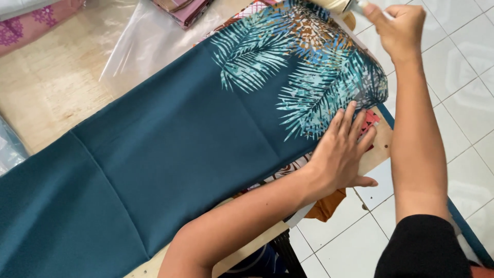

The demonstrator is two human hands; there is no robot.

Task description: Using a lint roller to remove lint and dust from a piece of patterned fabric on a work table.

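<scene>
Teal cloth [170, 149]: showing plain deep teal under and left of the left hand [342, 154]; carrying pale turquoise palm-frond print just above that hand's fingertips, mixing with orange, brown and blue speckling toward the right hand [399, 28].

Patterned cloth [369, 123]: peeking out red and white beside the left hand's fingers.

Ochre cloth [327, 206]: hanging mustard-orange just below the left wrist.

Sleeve [419, 249]: showing black on the right arm.

Floor tiles [463, 62]: showing white with grey joints, right of the right hand.

Pink cloth [31, 23]: showing pink with magenta floral motifs, far left of both hands.

Tabletop [46, 87]: showing pale wood grain.
</scene>
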